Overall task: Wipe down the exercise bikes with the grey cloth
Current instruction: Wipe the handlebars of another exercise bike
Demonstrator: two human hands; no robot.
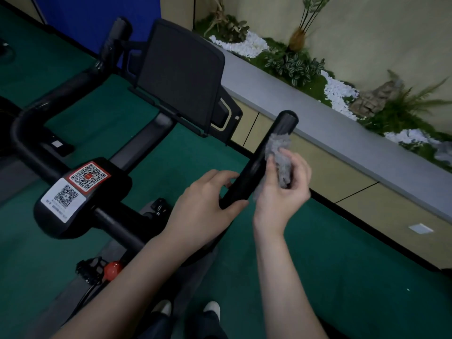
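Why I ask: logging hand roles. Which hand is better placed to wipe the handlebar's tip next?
Right: the right hand holds the grey cloth against the handlebar; the left hand merely grips it lower down.

Grey cloth (281, 165) fluffy, fuzzy pile; handlebar grip (259, 162) smooth black, slight sheen; console screen back (181, 74) matt black plastic; QR stickers (73, 189) glossy paper; floor (342, 277) green matt carpet; resistance knob (113, 269) shiny red; planter ledge (305, 99) smooth grey matt; pebbles (247, 46) rough white
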